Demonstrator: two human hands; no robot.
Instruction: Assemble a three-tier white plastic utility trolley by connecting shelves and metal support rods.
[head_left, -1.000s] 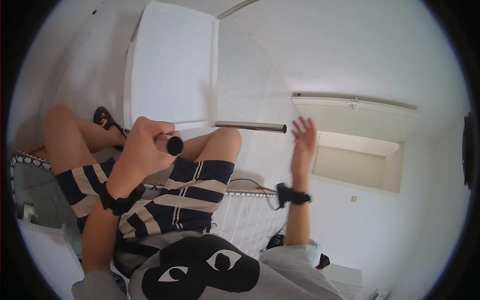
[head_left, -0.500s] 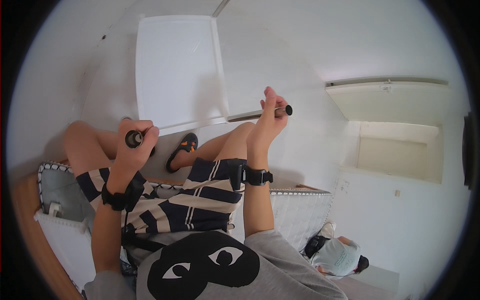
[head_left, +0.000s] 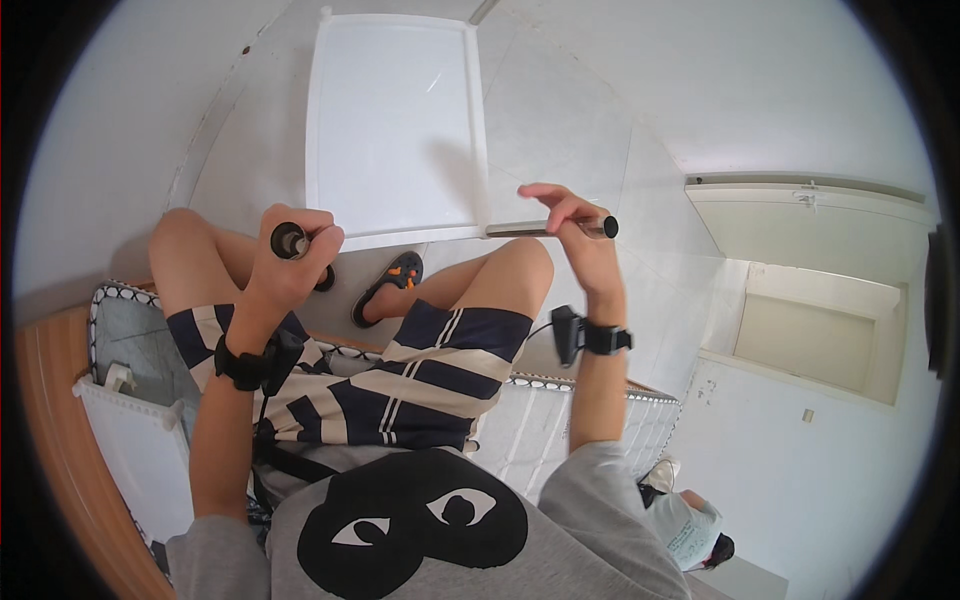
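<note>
My left hand [head_left: 292, 278] is closed around a metal tube [head_left: 288, 238], whose round open end points up toward me. My right hand [head_left: 587, 250] grips a second metal tube [head_left: 540, 229] near its dark-capped end, with a forefinger stretched out past it. This shiny tube runs left to the near right corner of a white rectangular panel [head_left: 395, 130] with a raised rim. The panel lies beyond my knees, on the floor side. Whether the left tube joins the panel is hidden by my hand.
A third metal tube [head_left: 484, 11] shows at the panel's far right corner. I sit on a tiled seat [head_left: 545, 420] with patterned trim; another white panel [head_left: 140, 450] leans at left. A person [head_left: 685, 525] is at lower right, near a white wall with a recess [head_left: 810, 340].
My right hand has moved right and turned, its fingers shifting on the tube. The view has swung, so the panel and my left hand appear farther right.
</note>
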